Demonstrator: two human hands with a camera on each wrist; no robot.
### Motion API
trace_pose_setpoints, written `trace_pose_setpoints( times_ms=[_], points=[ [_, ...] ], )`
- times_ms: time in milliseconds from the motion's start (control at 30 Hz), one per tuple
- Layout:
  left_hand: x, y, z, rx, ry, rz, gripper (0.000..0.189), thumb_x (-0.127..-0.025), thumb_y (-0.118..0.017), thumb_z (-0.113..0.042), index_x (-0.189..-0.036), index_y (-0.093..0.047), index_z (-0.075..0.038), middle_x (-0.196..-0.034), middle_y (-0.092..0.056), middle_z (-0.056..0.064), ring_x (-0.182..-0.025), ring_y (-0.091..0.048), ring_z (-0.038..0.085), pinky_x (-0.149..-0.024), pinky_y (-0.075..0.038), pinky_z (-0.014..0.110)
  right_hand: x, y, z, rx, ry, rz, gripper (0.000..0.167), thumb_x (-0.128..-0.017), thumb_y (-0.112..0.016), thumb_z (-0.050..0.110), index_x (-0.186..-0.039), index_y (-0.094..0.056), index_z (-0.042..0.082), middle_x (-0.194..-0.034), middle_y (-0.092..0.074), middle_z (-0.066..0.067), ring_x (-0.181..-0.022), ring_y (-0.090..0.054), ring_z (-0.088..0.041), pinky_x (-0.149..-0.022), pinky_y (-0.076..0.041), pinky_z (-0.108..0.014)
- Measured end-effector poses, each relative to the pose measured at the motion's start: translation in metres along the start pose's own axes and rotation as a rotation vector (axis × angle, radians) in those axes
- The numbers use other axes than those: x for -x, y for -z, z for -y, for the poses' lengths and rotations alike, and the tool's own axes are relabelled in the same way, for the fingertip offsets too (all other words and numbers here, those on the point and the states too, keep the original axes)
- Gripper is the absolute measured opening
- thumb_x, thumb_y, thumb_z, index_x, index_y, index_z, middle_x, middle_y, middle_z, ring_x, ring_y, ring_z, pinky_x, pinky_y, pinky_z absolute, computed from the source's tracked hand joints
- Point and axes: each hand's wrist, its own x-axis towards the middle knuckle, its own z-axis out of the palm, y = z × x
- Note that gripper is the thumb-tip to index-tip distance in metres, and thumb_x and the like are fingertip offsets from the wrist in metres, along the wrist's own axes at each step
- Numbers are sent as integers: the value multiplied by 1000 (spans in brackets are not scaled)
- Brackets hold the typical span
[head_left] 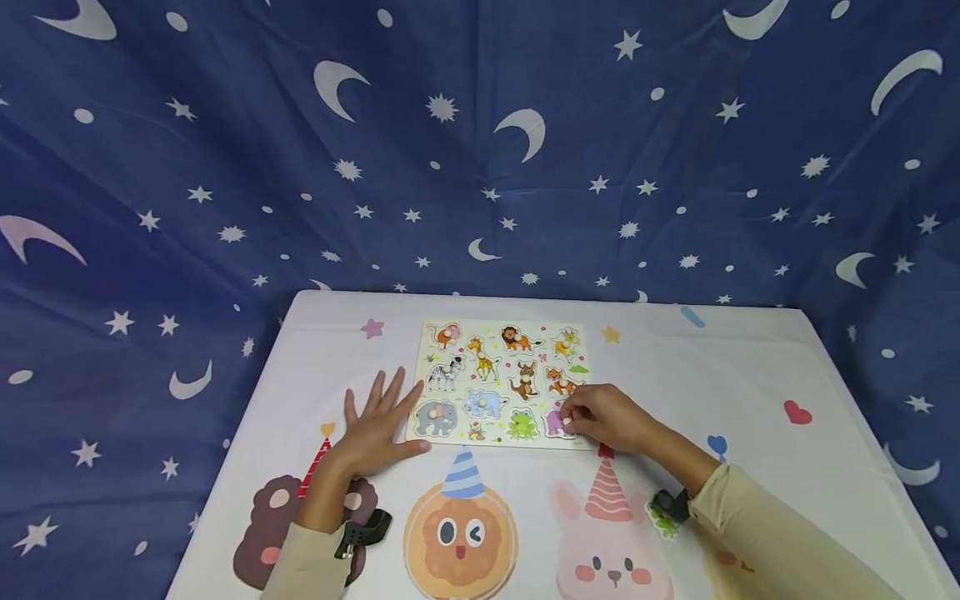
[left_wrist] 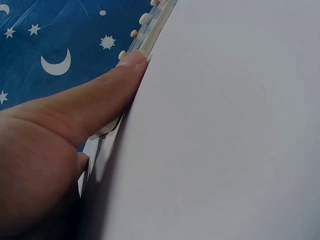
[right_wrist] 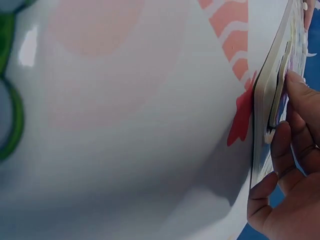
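Note:
A wooden peg puzzle board [head_left: 491, 437] with colourful animal pictures lies flat on the table. My left hand [head_left: 378, 429] has its fingers spread by the board's left side; in the left wrist view the thumb [left_wrist: 107, 90] lies against the board's edge. At the near right corner my right hand [head_left: 611, 417] pinches a purple animal puzzle piece [head_left: 553, 424] with thumb and fingers. Seen from the right wrist, that purple piece [right_wrist: 280, 87] stands slightly proud of the board, its edge tilted. Several pale knobs [left_wrist: 145, 19] stick up from the board.
A white tablecloth [head_left: 337, 333] with printed cartoon animals in party hats covers the table. Partly under my right wrist is a flat green-printed piece [head_left: 663, 523]. Behind the table hangs a dark blue curtain [head_left: 465, 217] with moons and stars.

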Motion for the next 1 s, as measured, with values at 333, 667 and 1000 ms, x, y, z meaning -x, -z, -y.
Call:
trace_pose_setpoints(
  times_ms=[333, 667, 1000],
  points=[
    [-1, -1, -1, -7, 4, 1, 99, -84, -74, -60, -163, -26, -26, -174, -4, 11, -159, 6, 43, -114, 15, 77, 2, 0, -3, 23, 1, -7, 11, -87, -81, 15, -93, -74, 20, -73, -55, 13, -68, -48, -1, -63, -43, -21],
    [-1, 1, -2, 8, -3, -12, 98, -84, -75, -58, -163, -28, -25, -173, -5, 13, -158, 5, 44, -114, 14, 77, 3, 3, -1, 63, -17, 2, 13, -86, -82, 17, -94, -74, 23, -72, -53, 16, -68, -48, -1, -63, -42, -20],
    [0, 2, -3, -1, 9, -5, 99, -84, -75, -59, -163, -27, -25, -173, -4, 12, -159, 6, 44, -114, 14, 77, 2, 3, 0, 49, -17, 15, 10, -87, -81, 16, -93, -75, 21, -72, -54, 14, -68, -48, -1, -63, -42, -21]
  ],
)
